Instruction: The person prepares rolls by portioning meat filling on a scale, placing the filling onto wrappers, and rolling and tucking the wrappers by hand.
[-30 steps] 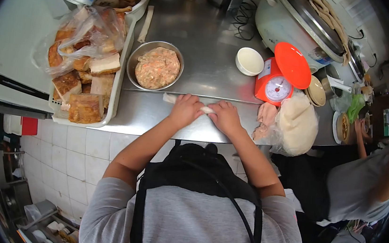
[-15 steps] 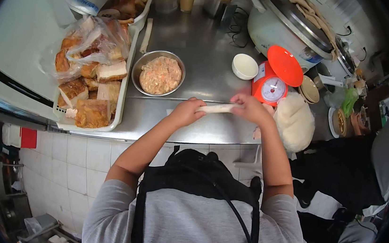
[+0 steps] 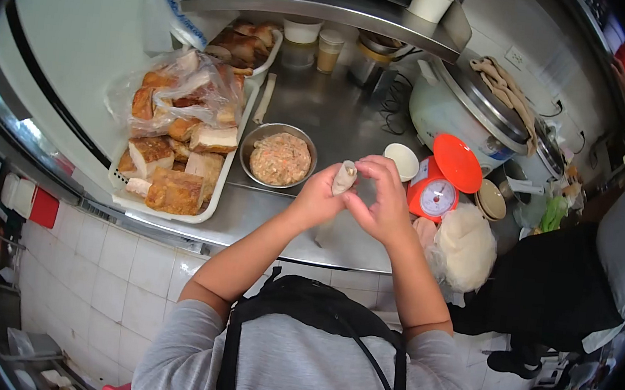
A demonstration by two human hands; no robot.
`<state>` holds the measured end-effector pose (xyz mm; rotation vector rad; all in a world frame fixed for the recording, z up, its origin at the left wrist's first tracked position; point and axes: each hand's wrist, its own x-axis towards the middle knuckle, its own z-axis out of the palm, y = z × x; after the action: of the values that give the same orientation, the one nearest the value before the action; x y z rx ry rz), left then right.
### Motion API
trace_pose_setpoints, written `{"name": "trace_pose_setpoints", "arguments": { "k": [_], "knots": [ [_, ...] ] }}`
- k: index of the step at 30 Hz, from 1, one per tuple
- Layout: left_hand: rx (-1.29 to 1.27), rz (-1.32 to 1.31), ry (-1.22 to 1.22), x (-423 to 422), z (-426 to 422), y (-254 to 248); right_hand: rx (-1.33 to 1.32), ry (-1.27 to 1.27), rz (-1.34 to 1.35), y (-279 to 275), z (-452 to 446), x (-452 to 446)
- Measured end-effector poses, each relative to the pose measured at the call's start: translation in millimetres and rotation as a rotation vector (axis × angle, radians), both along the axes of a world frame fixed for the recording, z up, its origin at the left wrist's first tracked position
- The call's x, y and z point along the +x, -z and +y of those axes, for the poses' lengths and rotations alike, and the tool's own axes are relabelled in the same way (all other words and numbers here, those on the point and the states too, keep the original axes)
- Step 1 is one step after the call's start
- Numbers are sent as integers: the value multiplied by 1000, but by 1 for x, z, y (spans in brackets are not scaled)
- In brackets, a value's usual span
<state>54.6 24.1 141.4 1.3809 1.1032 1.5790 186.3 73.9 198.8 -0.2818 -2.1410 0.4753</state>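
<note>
Head: tubular roll (image 3: 344, 178) in fingers (image 3: 324, 192)

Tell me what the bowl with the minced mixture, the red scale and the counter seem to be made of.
The bowl looks like smooth stainless steel: grey with a shiny rim. The scale is probably glossy plastic, given its even, bright red, though painted metal is possible. The counter looks like satin-finished stainless steel, from its grey surface and soft, blurred reflections.
</note>
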Motion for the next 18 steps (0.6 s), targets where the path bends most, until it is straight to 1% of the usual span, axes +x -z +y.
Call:
{"name": "trace_pose_setpoints", "arguments": {
  "k": [3, 6, 9, 12, 15, 18],
  "knots": [
    [-2, 109, -29, -5, -7, -1, 170, 14, -116, -14, -2, 2],
    [13, 12, -126, -2, -9, -5, 194, -62, -211, -11, -3, -4],
    [19, 75, -159, -9, -12, -2, 171, -41, -160, -17, -10, -9],
    [28, -67, -163, -7, -17, -8, 176, -93, -237, -14, -12, -14],
    [39, 178, -283, -10, -22, -12, 211, -61, -175, -18, -12, -13],
    [38, 114, -275, -8, -21, -12, 232, -60, -241, -14, -12, -14]
  ]
}}
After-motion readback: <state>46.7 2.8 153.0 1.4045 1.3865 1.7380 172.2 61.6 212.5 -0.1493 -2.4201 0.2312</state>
